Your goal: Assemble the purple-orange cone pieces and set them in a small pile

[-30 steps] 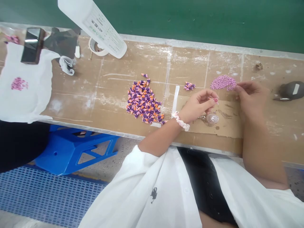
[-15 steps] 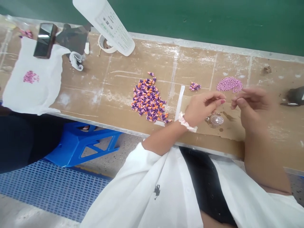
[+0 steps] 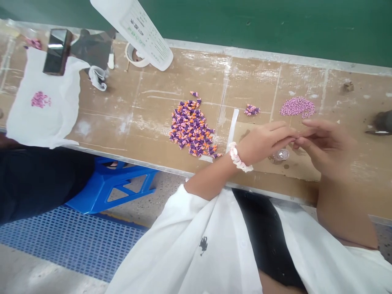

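My left hand [image 3: 266, 141], with a pale scrunchie [image 3: 238, 159] round its wrist, has its fingertips pinched together. They meet the fingertips of my right hand [image 3: 326, 145], which is also pinched and slightly blurred. Whatever lies between the fingers is too small or hidden to name. Just below them a small clear round container [image 3: 281, 154] stands on a brown sheet. Beyond my hands lies a pile of tiny pink pieces [image 3: 297, 107]. A few purple-and-pink pieces [image 3: 252, 110] sit behind my left hand, and a larger heap of purple, orange and pink pieces [image 3: 192, 128] lies to its left.
A large white bottle [image 3: 147, 36] leans over a tape roll [image 3: 134, 55] at the back. Further left, a dark box-like object [image 3: 57, 51] rests on a white cloth [image 3: 58, 118]. At the far right is a dark object [image 3: 381, 122]. A blue stool [image 3: 92, 192] stands below the table.
My hands were a little apart and now meet at the fingertips. The left has moved right, over part of the clear container. The piles look unchanged.
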Demonstrator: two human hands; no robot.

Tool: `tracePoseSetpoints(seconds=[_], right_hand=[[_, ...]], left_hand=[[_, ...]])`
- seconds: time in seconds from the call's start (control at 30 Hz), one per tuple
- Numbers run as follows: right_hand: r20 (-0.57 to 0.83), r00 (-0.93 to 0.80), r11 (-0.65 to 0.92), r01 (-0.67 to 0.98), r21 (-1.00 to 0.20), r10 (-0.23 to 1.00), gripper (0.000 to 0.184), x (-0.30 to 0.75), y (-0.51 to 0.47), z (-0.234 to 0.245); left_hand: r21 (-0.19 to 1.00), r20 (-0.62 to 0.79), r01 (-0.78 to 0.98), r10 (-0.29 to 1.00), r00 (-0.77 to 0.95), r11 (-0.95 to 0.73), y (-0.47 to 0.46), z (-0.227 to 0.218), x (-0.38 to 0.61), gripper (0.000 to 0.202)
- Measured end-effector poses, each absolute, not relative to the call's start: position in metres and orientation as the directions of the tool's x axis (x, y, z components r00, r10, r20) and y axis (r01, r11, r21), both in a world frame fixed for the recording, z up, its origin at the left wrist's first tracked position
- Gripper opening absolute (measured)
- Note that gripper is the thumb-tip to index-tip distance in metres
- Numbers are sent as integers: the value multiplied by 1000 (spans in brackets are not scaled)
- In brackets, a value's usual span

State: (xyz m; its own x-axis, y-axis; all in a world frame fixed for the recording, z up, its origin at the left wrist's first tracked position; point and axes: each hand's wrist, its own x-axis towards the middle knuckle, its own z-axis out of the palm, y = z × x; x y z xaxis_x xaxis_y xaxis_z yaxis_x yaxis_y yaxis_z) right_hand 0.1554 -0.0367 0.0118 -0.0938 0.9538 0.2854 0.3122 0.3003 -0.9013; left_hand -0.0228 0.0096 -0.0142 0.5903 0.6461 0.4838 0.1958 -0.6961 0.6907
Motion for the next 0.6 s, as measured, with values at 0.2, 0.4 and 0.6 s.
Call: tracePoseSetpoints(seconds=[0.2, 0.4, 0.6], right_hand=[[332, 33, 311, 268, -912, 943, 35, 151, -42, 10], [363, 107, 327, 258, -909, 926, 27, 149, -41, 8], [378, 173, 307, 333, -891, 910, 21, 150, -38, 4]], left_hand=[[887, 370, 38, 757, 539, -461, 7, -7, -21, 11], [901, 321, 88, 788, 526, -425, 7, -9, -19, 21], [901, 338, 102, 830, 444, -422, 12, -14, -17, 22]])
